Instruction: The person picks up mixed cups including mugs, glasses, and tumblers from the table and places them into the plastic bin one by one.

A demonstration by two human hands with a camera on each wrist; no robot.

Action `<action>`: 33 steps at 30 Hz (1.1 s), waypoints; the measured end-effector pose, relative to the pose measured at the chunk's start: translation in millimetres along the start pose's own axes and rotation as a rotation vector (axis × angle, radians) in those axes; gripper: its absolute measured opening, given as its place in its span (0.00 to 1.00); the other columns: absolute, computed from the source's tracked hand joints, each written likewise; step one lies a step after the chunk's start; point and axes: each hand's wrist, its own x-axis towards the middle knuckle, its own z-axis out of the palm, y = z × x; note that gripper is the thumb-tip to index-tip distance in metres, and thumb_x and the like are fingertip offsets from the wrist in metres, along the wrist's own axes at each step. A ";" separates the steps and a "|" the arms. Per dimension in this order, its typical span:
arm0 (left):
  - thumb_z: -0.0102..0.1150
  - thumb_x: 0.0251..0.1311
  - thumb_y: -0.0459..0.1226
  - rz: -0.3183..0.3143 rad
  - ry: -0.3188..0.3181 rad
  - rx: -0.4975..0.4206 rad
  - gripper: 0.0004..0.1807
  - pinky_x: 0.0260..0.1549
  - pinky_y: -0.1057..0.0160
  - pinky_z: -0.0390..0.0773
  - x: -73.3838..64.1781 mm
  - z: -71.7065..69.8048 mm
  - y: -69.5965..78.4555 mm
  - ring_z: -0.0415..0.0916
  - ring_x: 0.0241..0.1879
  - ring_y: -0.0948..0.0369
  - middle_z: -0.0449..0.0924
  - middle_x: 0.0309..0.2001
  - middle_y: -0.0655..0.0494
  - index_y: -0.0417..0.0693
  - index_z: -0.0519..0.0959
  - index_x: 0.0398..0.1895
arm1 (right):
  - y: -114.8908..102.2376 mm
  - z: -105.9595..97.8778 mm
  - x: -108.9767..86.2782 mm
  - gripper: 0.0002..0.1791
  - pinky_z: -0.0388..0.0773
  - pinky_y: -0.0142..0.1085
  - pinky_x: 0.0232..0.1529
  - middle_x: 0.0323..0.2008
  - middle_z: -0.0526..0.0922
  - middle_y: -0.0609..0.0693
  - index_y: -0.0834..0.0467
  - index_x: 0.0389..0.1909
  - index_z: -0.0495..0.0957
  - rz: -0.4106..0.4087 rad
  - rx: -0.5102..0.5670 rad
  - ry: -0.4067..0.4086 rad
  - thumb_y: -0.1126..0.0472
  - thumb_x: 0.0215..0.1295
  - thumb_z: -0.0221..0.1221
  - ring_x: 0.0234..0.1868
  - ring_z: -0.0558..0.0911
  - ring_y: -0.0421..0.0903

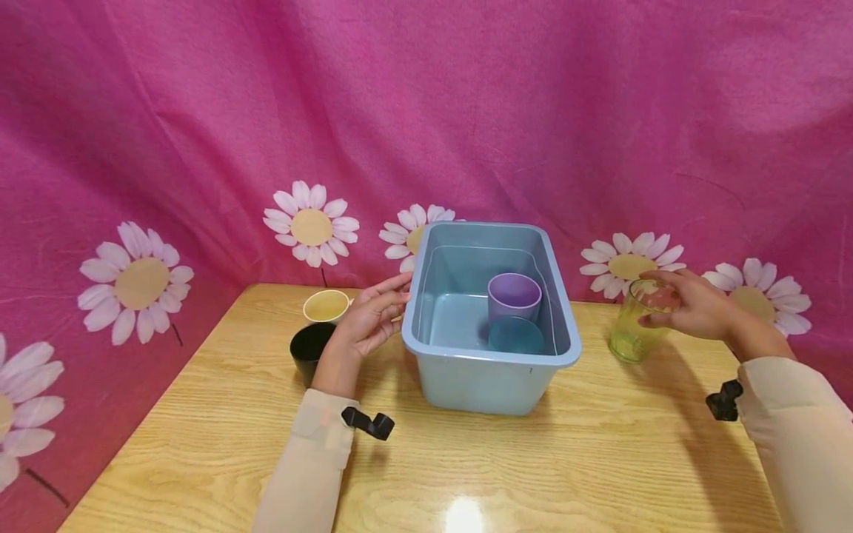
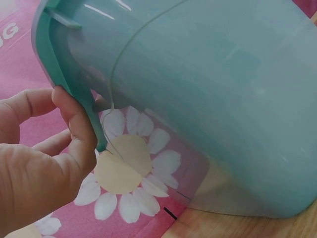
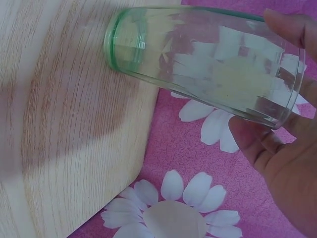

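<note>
A blue-grey plastic tub (image 1: 486,381) stands mid-table, with a purple cup (image 1: 514,300) and a teal cup (image 1: 516,337) inside on its right. My left hand (image 1: 373,314) holds the tub's left rim, fingers curled at the edge in the left wrist view. To the right of the tub, my right hand (image 1: 696,303) grips a clear yellow-green drinking glass (image 3: 208,59) around its top rim, thumb on one side and fingers on the other. The glass is upright, its base close over the table.
Left of the tub are a yellow cup (image 1: 326,305) and a black cup (image 1: 310,348), partly behind my left wrist. A pink cloth with white daisies (image 1: 426,111) hangs behind the wooden table (image 1: 506,466) and down its left side.
</note>
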 end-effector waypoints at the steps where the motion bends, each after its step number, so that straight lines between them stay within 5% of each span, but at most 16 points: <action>1: 0.46 0.74 0.26 -0.002 0.003 0.000 0.29 0.43 0.62 0.83 -0.2 0.3 0.0 0.82 0.43 0.62 0.78 0.58 0.52 0.37 0.62 0.77 | 0.4 -0.1 0.0 0.43 0.76 0.55 0.49 0.41 0.88 0.59 0.68 0.67 0.70 -0.003 -0.002 0.001 0.53 0.54 0.76 0.47 0.84 0.60; 10: 0.46 0.74 0.26 -0.005 0.006 0.010 0.29 0.44 0.61 0.83 -0.2 0.4 -0.9 0.82 0.43 0.61 0.78 0.57 0.51 0.38 0.62 0.77 | 1.5 -3.8 0.4 0.45 0.72 0.61 0.47 0.53 0.75 0.74 0.68 0.66 0.71 -0.019 -0.041 0.034 0.53 0.50 0.78 0.47 0.77 0.65; 17: 0.46 0.74 0.26 -0.006 0.007 0.013 0.29 0.44 0.61 0.83 0.9 0.0 -1.0 0.82 0.43 0.62 0.78 0.56 0.52 0.38 0.62 0.77 | 0.5 -11.2 2.4 0.44 0.67 0.66 0.53 0.55 0.75 0.73 0.65 0.68 0.70 0.016 -0.051 0.022 0.53 0.51 0.76 0.55 0.73 0.67; 24: 0.46 0.74 0.27 -0.010 0.004 0.009 0.29 0.44 0.61 0.83 1.0 -0.7 -2.0 0.82 0.43 0.62 0.79 0.55 0.52 0.38 0.62 0.77 | -5.2 -21.8 7.9 0.43 0.70 0.60 0.47 0.52 0.76 0.71 0.64 0.67 0.72 0.004 -0.099 0.039 0.54 0.51 0.76 0.46 0.77 0.63; 33: 0.46 0.74 0.26 -0.009 -0.003 -0.019 0.29 0.44 0.62 0.84 1.5 -1.9 -1.4 0.82 0.42 0.61 0.82 0.51 0.54 0.37 0.61 0.77 | -18.3 -37.2 15.9 0.43 0.70 0.57 0.44 0.54 0.74 0.69 0.61 0.68 0.71 0.005 -0.133 0.053 0.54 0.51 0.75 0.47 0.74 0.63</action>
